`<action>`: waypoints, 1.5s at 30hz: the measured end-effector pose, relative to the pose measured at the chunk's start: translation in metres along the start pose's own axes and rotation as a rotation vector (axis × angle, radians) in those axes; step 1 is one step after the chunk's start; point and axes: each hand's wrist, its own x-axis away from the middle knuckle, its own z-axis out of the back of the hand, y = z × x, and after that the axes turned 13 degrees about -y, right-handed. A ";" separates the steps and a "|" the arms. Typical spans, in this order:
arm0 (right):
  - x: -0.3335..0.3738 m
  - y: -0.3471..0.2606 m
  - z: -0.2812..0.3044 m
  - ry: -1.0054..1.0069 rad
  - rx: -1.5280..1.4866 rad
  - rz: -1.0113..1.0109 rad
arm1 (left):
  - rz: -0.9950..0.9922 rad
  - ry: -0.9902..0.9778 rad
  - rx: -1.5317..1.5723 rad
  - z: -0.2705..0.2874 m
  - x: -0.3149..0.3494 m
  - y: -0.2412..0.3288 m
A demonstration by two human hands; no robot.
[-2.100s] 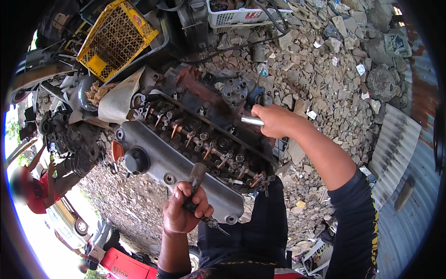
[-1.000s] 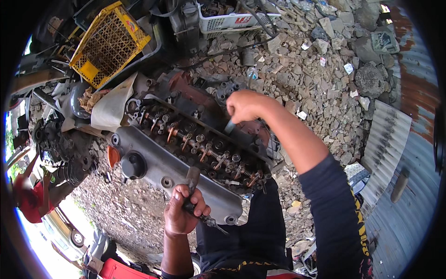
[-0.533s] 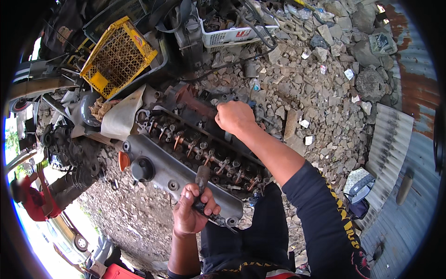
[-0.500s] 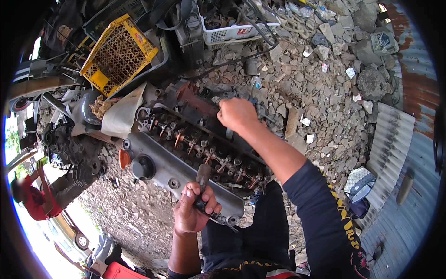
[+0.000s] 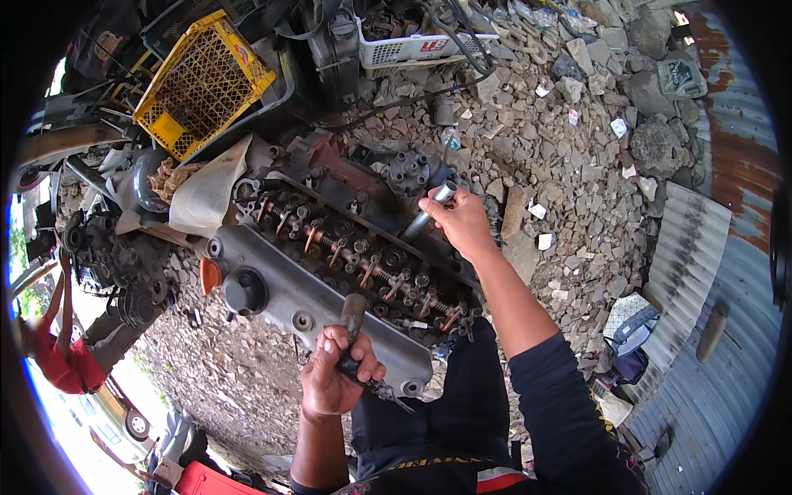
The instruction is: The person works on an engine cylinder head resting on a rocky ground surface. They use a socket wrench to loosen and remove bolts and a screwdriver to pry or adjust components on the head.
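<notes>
Well, the engine (image 5: 375, 268) lies on the rubble (image 5: 569, 173) right in front of the person, its row of rockers and springs (image 5: 334, 241) exposed. The right hand (image 5: 462, 219) is closed around a silver metal tube (image 5: 424, 218), thumb and fingers wrapped near its upper end; the tube leans, its lower end down at the engine's far side, beside the rockers. From where I stand I can't quite tell whether that end sits on anything. A round part with several posts (image 5: 410, 172) is just beyond that hand.

The left hand (image 5: 337, 375) has its fingers curled around a dark cylindrical tool (image 5: 354, 310), thick end up, a thin pointed tip showing below. It is over the near end of a long grey cover (image 5: 285, 301), which lies alongside the rockers and carries a black cap (image 5: 246, 290). Farther off, a yellow crate (image 5: 169, 132) stands tilted and a white basket (image 5: 396, 54) holds odds and ends.
</notes>
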 end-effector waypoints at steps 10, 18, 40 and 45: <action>-0.011 -0.012 -0.024 0.176 0.512 -0.064 | 0.014 0.060 -0.068 -0.004 -0.005 -0.002; -0.013 0.003 -0.019 0.140 0.463 -0.104 | 0.022 0.056 -0.040 0.001 -0.010 -0.010; 0.009 -0.044 -0.011 0.282 -0.084 0.314 | -0.176 0.024 0.135 -0.001 -0.045 0.014; 0.099 -0.089 -0.043 -0.428 0.597 0.353 | -0.281 -0.003 0.153 0.007 -0.044 0.013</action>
